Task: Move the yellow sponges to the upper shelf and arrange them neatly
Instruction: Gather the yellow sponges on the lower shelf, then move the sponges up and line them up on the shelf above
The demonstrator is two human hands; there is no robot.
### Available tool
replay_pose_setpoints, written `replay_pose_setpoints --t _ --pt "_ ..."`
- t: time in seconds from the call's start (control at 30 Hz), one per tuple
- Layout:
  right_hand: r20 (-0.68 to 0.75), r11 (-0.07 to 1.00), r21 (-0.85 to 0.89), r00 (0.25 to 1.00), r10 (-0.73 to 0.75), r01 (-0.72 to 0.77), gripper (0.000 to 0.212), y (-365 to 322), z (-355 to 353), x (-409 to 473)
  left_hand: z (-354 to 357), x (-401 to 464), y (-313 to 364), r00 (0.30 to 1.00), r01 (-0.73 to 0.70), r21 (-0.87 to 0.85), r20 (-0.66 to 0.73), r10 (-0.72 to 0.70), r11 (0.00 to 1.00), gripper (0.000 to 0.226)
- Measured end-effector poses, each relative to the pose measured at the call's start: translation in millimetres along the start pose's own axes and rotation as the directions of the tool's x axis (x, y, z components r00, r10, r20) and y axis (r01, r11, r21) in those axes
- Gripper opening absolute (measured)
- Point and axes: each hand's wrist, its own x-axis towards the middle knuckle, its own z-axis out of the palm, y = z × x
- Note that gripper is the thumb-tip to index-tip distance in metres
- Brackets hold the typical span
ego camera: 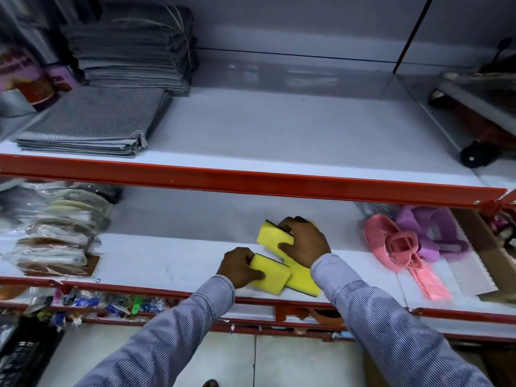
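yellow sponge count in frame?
3, all on the lower shelf: one sponge in the left hand, one under the right hand, one lying between them by the front edge. More may hide beneath the right hand.

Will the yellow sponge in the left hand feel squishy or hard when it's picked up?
Probably squishy and light: the yellow sponge looks like soft foam, pinched easily by the left hand. It's a flat block, so it shouldn't roll.

Lower shelf (173,263), yellow sponges (275,237), pink slippers (391,244), upper shelf (279,129), grey mats (92,121)
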Motion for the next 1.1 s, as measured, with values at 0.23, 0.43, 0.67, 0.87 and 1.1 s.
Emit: replay_pose_setpoints --t 0.23,0.43,0.67,0.87,1.1 --pt "-0.359 0.962 -0.036 0.895 -0.265 0.271 0.039 -27 -56 -78 -79 -71 25 0.951 -0.261 0.077 -0.152 0.27 0.962 0.03" --pt "-0.641 0.841 0.244 0.731 -0.234 0.484 0.036 -60 -123 -103 -152 -133 65 0.874 -0.415 0.006 -0.276 0.4 0.91 0.039" --pt "-0.535 0.592 0.735 0.819 0.208 0.33 0.048 -63 -194 -46 -226 -102 122 0.805 -0.541 -0.405 -0.502 0.315 0.737 0.032" --pt "-0.315 0.585 0.807 0.896 0.312 0.08 0.042 -59 -201 4 -248 -27 147 0.878 -0.363 -0.517 -0.469 0.098 0.776 0.032" --pt "-0.317 0.889 0.453 0.919 0.232 -0.068 0.039 -52 -195 2 -232 -11 143 0.912 -0.304 -0.232 -0.353 0.211 0.924 0.038"
